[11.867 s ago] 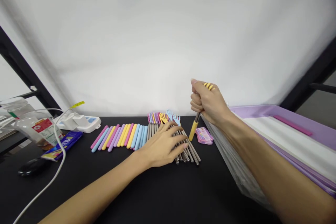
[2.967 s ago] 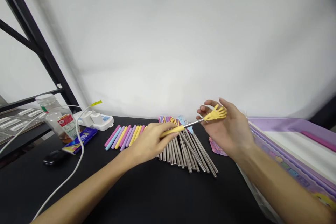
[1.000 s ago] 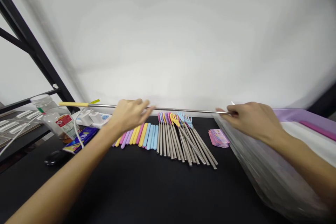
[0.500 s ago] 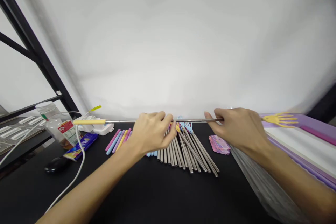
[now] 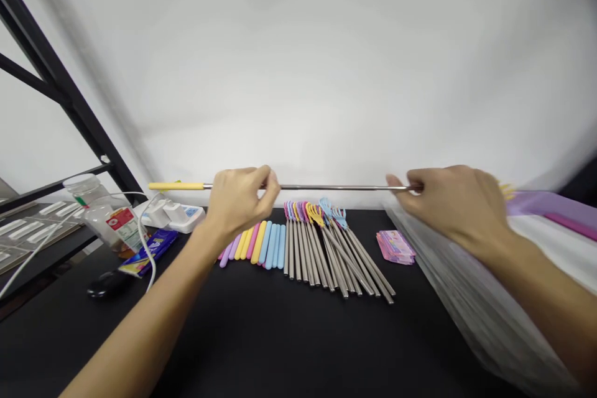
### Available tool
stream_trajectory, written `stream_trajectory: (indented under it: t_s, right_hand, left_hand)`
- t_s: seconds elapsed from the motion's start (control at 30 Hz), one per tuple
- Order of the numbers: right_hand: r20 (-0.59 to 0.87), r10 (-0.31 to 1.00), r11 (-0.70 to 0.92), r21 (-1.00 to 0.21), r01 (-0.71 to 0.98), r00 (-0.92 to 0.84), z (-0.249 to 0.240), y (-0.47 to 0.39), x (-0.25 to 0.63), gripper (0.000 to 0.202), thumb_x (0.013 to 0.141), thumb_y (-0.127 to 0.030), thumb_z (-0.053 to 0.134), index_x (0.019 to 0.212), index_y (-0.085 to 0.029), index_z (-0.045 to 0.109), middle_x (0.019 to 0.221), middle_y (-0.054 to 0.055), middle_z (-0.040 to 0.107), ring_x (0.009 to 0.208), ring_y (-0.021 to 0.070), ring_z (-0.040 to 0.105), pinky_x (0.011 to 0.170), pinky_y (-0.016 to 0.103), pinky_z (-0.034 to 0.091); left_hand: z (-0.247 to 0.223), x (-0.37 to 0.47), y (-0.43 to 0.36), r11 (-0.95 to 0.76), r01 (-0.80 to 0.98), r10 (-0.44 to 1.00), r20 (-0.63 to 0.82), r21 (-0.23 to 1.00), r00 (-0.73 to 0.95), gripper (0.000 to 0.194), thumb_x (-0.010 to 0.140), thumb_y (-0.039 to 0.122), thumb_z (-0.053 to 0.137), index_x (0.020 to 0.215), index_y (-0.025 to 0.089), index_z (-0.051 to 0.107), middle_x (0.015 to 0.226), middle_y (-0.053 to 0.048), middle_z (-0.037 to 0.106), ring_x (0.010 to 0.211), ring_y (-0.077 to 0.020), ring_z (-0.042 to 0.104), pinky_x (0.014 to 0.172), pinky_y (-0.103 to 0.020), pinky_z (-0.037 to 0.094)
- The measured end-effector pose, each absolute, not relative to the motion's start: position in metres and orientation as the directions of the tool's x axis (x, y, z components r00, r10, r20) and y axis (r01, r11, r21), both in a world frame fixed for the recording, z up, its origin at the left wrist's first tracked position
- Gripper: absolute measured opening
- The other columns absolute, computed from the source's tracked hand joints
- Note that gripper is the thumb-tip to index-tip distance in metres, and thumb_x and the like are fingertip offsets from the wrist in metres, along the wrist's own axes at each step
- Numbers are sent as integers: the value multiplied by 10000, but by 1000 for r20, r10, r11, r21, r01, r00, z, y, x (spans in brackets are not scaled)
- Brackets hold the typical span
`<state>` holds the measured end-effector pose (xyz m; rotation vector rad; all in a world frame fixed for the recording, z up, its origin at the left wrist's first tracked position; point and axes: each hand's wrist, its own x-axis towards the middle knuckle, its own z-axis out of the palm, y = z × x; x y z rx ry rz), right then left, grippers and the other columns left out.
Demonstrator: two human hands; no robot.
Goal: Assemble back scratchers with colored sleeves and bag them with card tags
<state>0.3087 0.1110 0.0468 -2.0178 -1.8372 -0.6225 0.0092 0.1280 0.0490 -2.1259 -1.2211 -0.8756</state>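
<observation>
Across the middle of the frame, I am holding a long back scratcher (image 5: 326, 187) level above the black table (image 5: 261, 342), with both hands closed on it. At centre left, the left hand (image 5: 245, 199) is curling around the metal rod, and the yellow handle (image 5: 177, 186) is sticking out beyond it. At centre right, the right hand (image 5: 454, 202), slightly blurred, is gripping the rod toward its other end, and part of a yellow claw (image 5: 507, 189) is showing behind the knuckles.

At frame centre, below the rod, a fan of metal scratchers (image 5: 321, 255) is lying on the table. Just left of it, a row of coloured sticks (image 5: 276, 245) is lying partly behind my left arm (image 5: 163, 298). Right of the fan, pink cards (image 5: 395, 245) are resting near clear plastic (image 5: 461, 305). Toward the left edge, a jar (image 5: 105, 217), a blue packet (image 5: 156, 250) and a black mouse (image 5: 108, 284) are sitting close together.
</observation>
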Motion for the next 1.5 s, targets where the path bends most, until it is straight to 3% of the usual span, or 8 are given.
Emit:
stream_trajectory:
  t_s: [0.13,0.3,0.53,0.7,0.9,1.07,1.27,1.5]
  right_hand:
    - [553,832,15,43,999,-36,39,117,307,417,895,-505,402,611,-226,524,564,62,538,529,195,405,543,327,226]
    - [504,863,-74,48,996,40,37,119,313,434,891,-502,400,608,-223,574,581,82,565,536,213,452,532,324,238]
    - [429,873,159,200,967,-233,26,114,267,338,880,-382,429,709,-199,656,655,70,667,572,195,572,527,308,197]
    - [407,874,94,393,915,-265,30,122,284,503,970,-360,321,701,-159,696,680,118,701,633,245,634,641,346,280]
    - [354,921,74,255,964,-164,24,122,274,549,967,-434,320,753,-153,740,731,149,730,681,275,675,552,330,256]
    - [370,902,124,272,954,-223,26,106,250,494,946,-429,370,738,-173,738,722,133,733,678,278,683,546,323,292]
    - [267,918,210,300,930,-293,17,107,249,405,938,-284,400,777,-168,753,786,151,751,714,289,713,568,308,367]
    - [244,959,51,350,935,-143,18,125,289,510,1009,-307,282,893,-145,752,838,175,749,833,340,705,737,422,431]
  left_hand:
    - [43,3,133,-470,858,564,677,-208,473,349,935,291,365,684,172,577,577,-13,564,484,-123,416,524,-286,206]
    - [35,-13,143,-264,945,673,664,-195,325,525,981,354,304,530,169,499,499,-43,529,442,-135,404,522,-306,145]
    - [23,33,130,-533,816,627,544,-222,558,469,984,304,287,629,163,560,572,-28,554,467,-127,428,514,-307,165]
    - [24,5,148,-452,848,640,561,-278,525,508,1007,324,258,600,161,515,575,-39,546,473,-130,433,507,-311,142]
    - [21,17,140,-436,874,692,542,-213,477,481,1027,368,231,724,178,553,525,-16,537,444,-139,440,508,-296,179]
    - [11,56,116,-548,821,681,484,-160,549,458,1036,366,208,857,179,585,666,-34,645,536,-169,569,520,-281,303]
    - [6,58,119,-639,715,560,466,-284,685,436,1038,340,205,912,184,593,749,-43,667,638,-187,627,522,-293,321]
    - [21,-5,145,-380,896,675,593,-230,439,472,1023,373,254,685,187,525,557,-18,579,466,-145,472,507,-297,189]
